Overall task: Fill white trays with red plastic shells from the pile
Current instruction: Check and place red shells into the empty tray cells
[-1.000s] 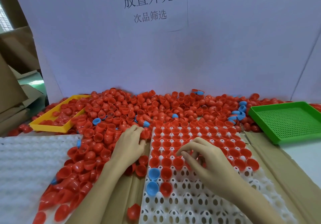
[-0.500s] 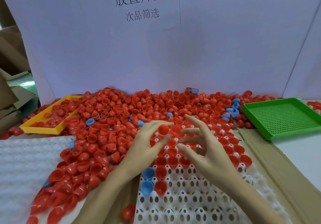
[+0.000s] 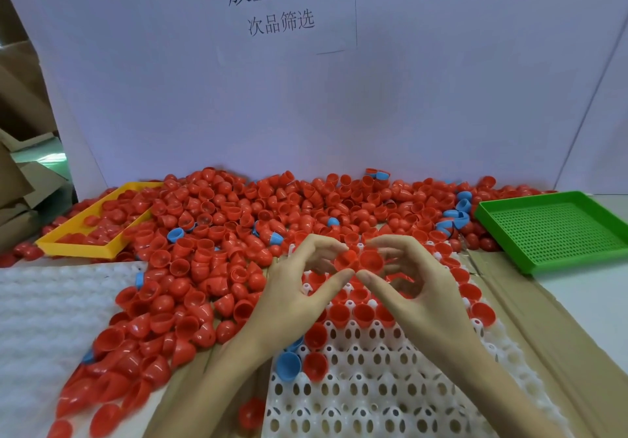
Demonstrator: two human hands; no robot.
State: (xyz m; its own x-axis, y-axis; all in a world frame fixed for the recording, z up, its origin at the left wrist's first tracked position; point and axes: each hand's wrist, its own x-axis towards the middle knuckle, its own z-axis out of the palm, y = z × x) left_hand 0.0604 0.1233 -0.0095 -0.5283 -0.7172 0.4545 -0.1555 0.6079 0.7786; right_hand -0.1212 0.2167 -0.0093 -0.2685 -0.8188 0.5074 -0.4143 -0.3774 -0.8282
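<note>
Both hands raised over the white tray, each pinching a red shell.

Left hand (image 3: 299, 288) grips one red shell (image 3: 346, 261); right hand (image 3: 418, 288) grips another (image 3: 371, 260), touching. White tray (image 3: 373, 390) partly filled; shell pile (image 3: 221, 234) lies left and behind.

The shells (image 3: 217, 267) of the pile are glossy red, with a few sky-blue ones (image 3: 175, 234) scattered among them. The tray (image 3: 373, 386) is white, pierced with rows of dark oval holes. A yellow tray (image 3: 78, 247) sits at the table's far left, a green mesh-patterned tray (image 3: 557, 234) at its far right. The backboard (image 3: 441, 81) is pale lilac-white with black characters. Brown cardboard (image 3: 543, 329) lies beneath.
</note>
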